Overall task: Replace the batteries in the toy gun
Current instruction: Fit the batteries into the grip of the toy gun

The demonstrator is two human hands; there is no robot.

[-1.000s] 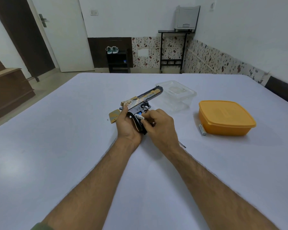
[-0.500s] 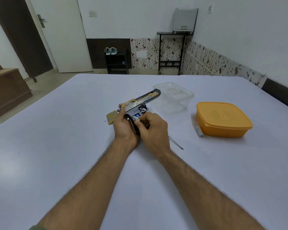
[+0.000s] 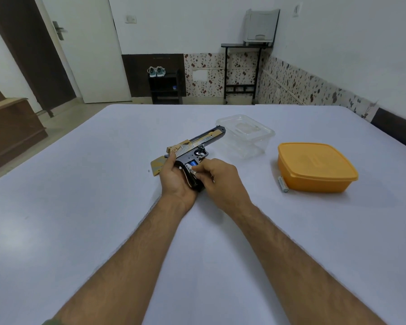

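Observation:
A black and gold toy gun (image 3: 197,143) lies on its side over the white table, barrel pointing far right. My left hand (image 3: 175,178) grips its handle from the left. The grip's side is open and a blue battery (image 3: 193,163) shows inside. My right hand (image 3: 217,178) pinches a white battery (image 3: 192,171) at that opening, fingertips against the grip. A gold cover plate (image 3: 156,167) lies flat just left of my left hand. Another white battery (image 3: 282,184) lies on the table by the orange box.
A clear plastic container (image 3: 263,137) stands just beyond the gun's muzzle. An orange lidded box (image 3: 314,166) sits to the right. A tiny speck, maybe a screw (image 3: 148,170), lies left of the cover plate. The white table (image 3: 80,207) spreads wide around my arms.
My right fingers have shifted a little at the grip opening, working the white battery against it. The thin tool seen by my right wrist half a second ago is hidden now.

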